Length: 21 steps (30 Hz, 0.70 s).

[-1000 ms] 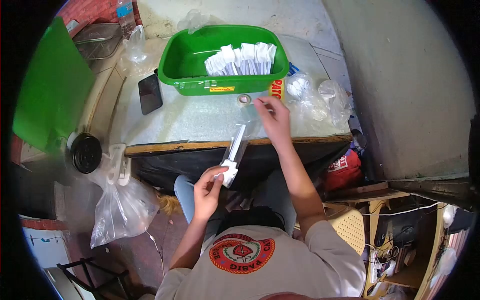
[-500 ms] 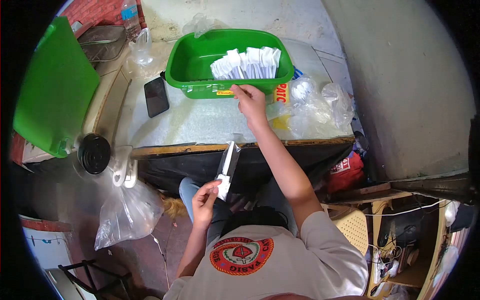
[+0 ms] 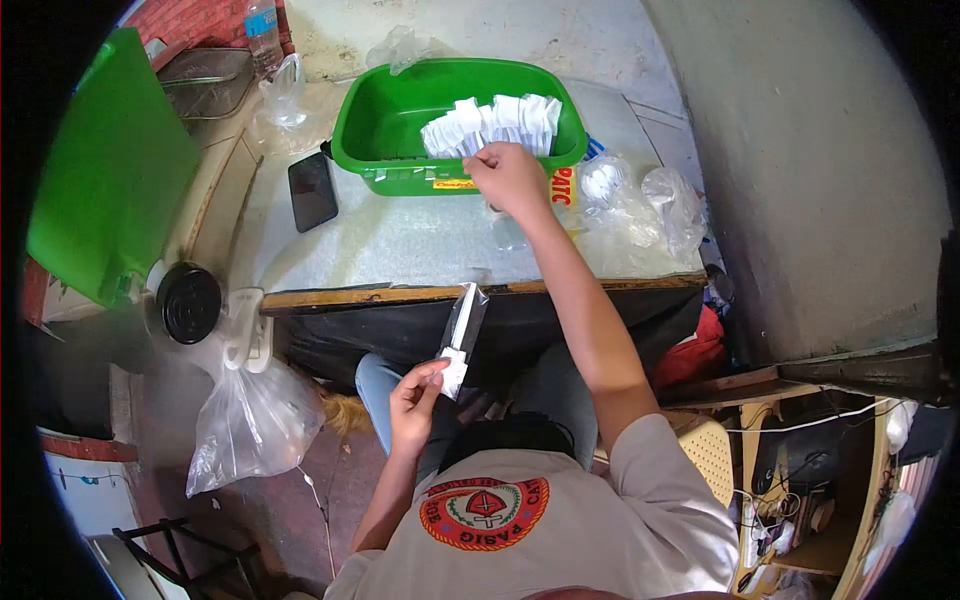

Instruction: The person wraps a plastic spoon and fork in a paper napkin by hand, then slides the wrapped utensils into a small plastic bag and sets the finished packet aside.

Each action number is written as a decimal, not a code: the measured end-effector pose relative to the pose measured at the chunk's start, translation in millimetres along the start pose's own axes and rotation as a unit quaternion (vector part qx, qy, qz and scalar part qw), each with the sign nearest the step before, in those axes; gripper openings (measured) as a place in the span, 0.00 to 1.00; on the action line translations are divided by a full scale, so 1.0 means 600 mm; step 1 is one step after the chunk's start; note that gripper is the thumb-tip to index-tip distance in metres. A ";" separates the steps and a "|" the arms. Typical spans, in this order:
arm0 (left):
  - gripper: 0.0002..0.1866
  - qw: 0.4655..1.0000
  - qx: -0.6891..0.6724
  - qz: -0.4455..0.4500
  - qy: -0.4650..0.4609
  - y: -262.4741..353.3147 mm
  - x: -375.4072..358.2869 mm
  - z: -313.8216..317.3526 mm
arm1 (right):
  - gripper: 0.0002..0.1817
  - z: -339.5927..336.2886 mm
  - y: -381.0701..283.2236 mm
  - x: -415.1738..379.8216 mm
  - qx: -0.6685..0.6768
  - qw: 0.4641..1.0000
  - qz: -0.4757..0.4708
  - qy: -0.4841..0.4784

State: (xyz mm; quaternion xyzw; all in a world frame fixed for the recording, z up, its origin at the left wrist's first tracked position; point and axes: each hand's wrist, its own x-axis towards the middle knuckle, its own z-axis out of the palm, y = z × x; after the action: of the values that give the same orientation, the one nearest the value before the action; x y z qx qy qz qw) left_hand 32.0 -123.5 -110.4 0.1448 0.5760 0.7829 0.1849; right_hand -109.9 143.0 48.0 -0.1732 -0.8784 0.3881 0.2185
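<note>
My left hand [image 3: 412, 402] pinches the lower end of a clear plastic packet [image 3: 462, 335] with a slim white item and a folded white piece inside. It is held upright over my lap, in front of the table edge. My right hand [image 3: 508, 178] is at the front rim of a green plastic basin [image 3: 352, 118], thumb and fingertips together. Whether something thin is between those fingertips is hidden. Small clear strips [image 3: 400, 176], like tape, hang along the basin's front rim. Inside the basin, a row of similar white packets [image 3: 490, 128] leans at the right.
A black phone [image 3: 313, 192] lies left of the basin. Crumpled clear plastic bags [image 3: 640, 205] sit to its right. A black round object [image 3: 190, 303] and a hanging plastic bag [image 3: 255, 430] are at the table's left. A water bottle [image 3: 263, 38] stands at the back left.
My right hand has shifted slightly up and forward, from below the basin's front rim to over it. The left hand with the packet has barely moved.
</note>
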 end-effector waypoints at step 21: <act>0.10 0.999 0.009 0.005 -0.034 0.012 0.016 0.045 | 0.09 -0.038 -0.013 0.111 0.123 0.928 0.208 -0.282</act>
State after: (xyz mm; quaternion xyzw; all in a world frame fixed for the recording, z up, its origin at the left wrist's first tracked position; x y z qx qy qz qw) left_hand 34.6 -98.1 -95.2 0.1759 0.5757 0.7731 0.1996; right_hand -155.4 183.6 84.4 -0.2073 -0.7936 0.5624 -0.1048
